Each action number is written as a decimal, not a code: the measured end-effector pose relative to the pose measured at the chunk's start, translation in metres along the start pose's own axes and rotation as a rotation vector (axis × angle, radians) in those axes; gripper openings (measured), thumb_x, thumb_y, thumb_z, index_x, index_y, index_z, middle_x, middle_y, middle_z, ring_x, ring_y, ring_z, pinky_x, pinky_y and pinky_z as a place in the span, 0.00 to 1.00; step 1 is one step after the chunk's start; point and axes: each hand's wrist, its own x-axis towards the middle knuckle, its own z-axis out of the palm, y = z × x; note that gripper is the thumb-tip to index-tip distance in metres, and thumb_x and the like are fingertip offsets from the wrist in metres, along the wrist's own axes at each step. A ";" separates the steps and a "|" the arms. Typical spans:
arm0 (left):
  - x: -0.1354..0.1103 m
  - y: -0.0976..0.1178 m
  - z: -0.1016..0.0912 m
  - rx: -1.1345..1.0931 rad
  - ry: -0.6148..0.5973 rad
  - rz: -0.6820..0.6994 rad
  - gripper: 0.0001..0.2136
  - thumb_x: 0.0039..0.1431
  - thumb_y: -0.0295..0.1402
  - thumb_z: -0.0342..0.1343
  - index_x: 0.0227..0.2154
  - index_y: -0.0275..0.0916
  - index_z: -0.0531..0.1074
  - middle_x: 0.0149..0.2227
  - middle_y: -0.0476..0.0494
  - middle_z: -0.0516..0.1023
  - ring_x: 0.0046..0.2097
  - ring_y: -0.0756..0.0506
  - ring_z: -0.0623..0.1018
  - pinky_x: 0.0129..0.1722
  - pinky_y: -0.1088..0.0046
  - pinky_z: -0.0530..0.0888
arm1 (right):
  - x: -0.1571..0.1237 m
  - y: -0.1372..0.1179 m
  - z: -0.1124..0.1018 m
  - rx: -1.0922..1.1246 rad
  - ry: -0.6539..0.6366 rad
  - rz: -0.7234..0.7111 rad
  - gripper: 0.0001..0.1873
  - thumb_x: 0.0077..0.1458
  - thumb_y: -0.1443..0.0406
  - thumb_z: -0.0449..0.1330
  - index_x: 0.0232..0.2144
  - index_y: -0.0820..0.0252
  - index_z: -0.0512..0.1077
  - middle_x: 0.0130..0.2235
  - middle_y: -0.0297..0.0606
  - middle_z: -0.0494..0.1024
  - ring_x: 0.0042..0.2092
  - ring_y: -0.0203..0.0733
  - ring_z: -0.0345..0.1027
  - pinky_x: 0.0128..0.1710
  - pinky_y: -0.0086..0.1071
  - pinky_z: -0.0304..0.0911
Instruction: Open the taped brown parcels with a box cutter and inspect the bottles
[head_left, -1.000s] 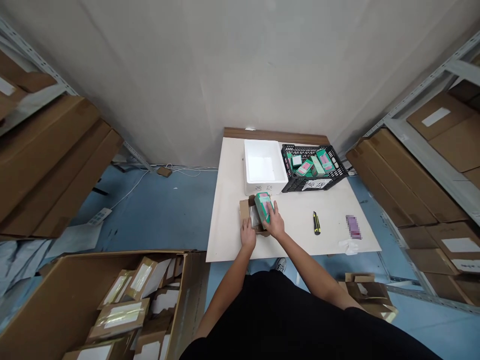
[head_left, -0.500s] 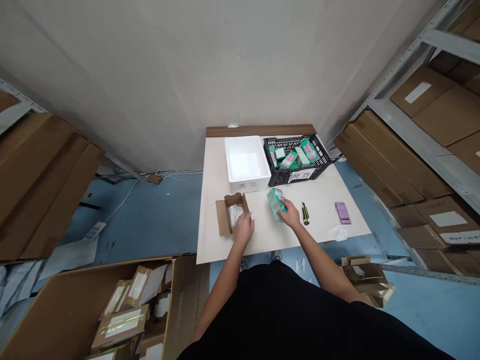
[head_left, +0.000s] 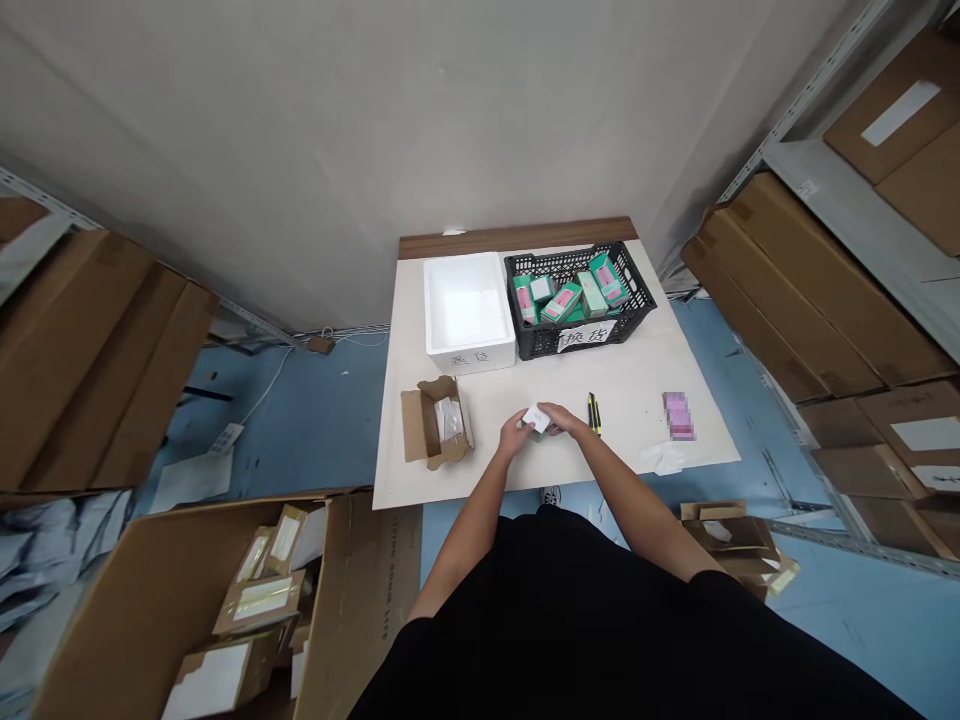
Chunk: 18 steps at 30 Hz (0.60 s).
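Since half a second ago the left hand (head_left: 514, 437) has left the open brown cardboard mailer (head_left: 433, 432) and joined the right hand (head_left: 566, 421). Both now close around the small box (head_left: 537, 418), white end up, low over the white table (head_left: 645, 395) beside the utility knife (head_left: 593, 412). Handling this box seems the step in hand, and its thin, smooth card probably calls for a light, even grip.

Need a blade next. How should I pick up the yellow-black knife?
Pinch the knife mid-body across its narrow sides, from above: it lies flat on the table, lengthwise away from you, just right of the right hand, which holds a small box.
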 end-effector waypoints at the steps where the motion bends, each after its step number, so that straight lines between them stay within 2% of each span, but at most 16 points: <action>1: 0.004 0.001 -0.002 0.009 0.037 -0.027 0.24 0.63 0.31 0.64 0.62 0.41 0.77 0.60 0.39 0.82 0.60 0.40 0.81 0.59 0.61 0.78 | 0.001 0.005 -0.003 -0.003 -0.026 -0.049 0.26 0.70 0.54 0.54 0.64 0.56 0.72 0.53 0.44 0.84 0.42 0.43 0.82 0.39 0.31 0.76; 4: 0.016 0.008 -0.005 0.105 0.143 -0.115 0.24 0.62 0.33 0.66 0.61 0.39 0.77 0.55 0.37 0.85 0.56 0.39 0.83 0.59 0.60 0.78 | 0.001 0.024 -0.002 -0.062 -0.007 -0.163 0.33 0.65 0.59 0.60 0.71 0.51 0.64 0.60 0.42 0.80 0.51 0.45 0.81 0.46 0.34 0.77; 8: 0.035 0.026 -0.002 0.202 0.196 -0.100 0.19 0.69 0.31 0.56 0.60 0.39 0.78 0.54 0.37 0.85 0.55 0.41 0.83 0.61 0.60 0.76 | -0.001 0.052 0.020 -0.088 0.084 -0.339 0.39 0.60 0.63 0.65 0.71 0.57 0.63 0.69 0.49 0.71 0.60 0.50 0.75 0.58 0.43 0.74; 10: 0.044 0.034 -0.005 0.239 0.157 -0.058 0.19 0.70 0.33 0.55 0.60 0.39 0.78 0.57 0.37 0.84 0.59 0.40 0.81 0.63 0.61 0.75 | -0.002 0.062 0.030 -0.098 0.111 -0.372 0.44 0.56 0.64 0.66 0.73 0.57 0.61 0.75 0.51 0.61 0.61 0.52 0.75 0.60 0.47 0.72; 12: 0.049 0.041 -0.011 0.378 0.067 0.018 0.24 0.66 0.37 0.62 0.63 0.39 0.76 0.63 0.35 0.79 0.64 0.36 0.76 0.65 0.59 0.72 | -0.002 0.066 0.033 -0.096 0.147 -0.365 0.47 0.56 0.65 0.65 0.75 0.55 0.56 0.77 0.51 0.55 0.61 0.53 0.75 0.62 0.47 0.71; 15: 0.050 0.045 -0.022 0.657 -0.050 0.150 0.39 0.55 0.39 0.73 0.69 0.40 0.69 0.69 0.32 0.70 0.70 0.31 0.70 0.68 0.58 0.70 | 0.001 0.062 0.027 -0.094 0.139 -0.372 0.50 0.58 0.67 0.62 0.78 0.50 0.49 0.76 0.47 0.60 0.63 0.51 0.74 0.63 0.47 0.69; 18: 0.048 0.043 -0.029 0.740 -0.114 0.228 0.38 0.56 0.34 0.71 0.70 0.41 0.67 0.67 0.34 0.71 0.67 0.34 0.74 0.66 0.63 0.72 | 0.003 0.052 0.019 -0.144 0.083 -0.389 0.48 0.58 0.68 0.63 0.76 0.49 0.53 0.71 0.44 0.69 0.64 0.51 0.74 0.64 0.46 0.69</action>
